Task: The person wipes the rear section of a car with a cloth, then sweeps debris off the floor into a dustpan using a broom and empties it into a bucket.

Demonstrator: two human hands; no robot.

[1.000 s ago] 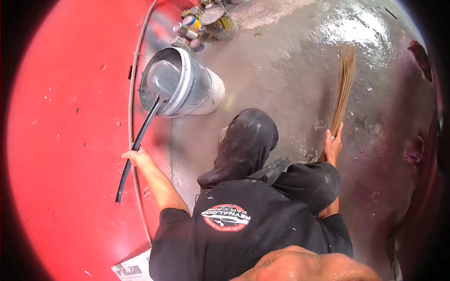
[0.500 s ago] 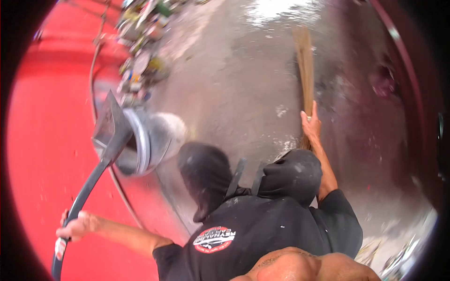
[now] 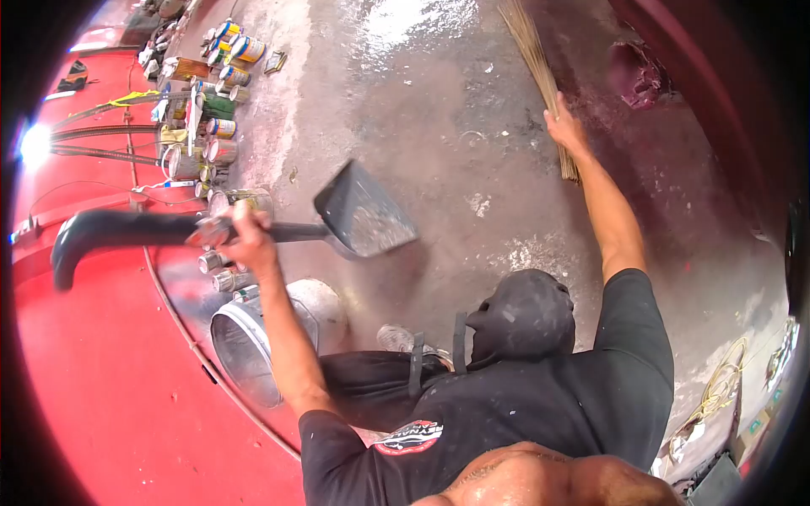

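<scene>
My left hand [image 3: 249,236] is closed round the long black handle of a dustpan [image 3: 367,211], whose scoop hangs over the floor with some light debris or dust on it. Below that hand stands a grey-white bucket [image 3: 316,312], its mouth turned toward the red wall. My right hand [image 3: 565,126] grips a bundle of thin brown sticks, a stick broom [image 3: 531,51], near its lower end, and its far end reaches the frame's top edge.
Several paint cans [image 3: 221,128] and other containers line the red wall [image 3: 194,422] on the left. Hoses or cables run along it. Coiled yellowish cord [image 3: 721,379] and clutter lie at the lower right. A dark red surface [image 3: 700,101] borders the floor [image 3: 439,152].
The dustpan has come out of the bucket and swung right over the floor with my left hand. My right hand and the broom have moved up and forward. The view has shifted.
</scene>
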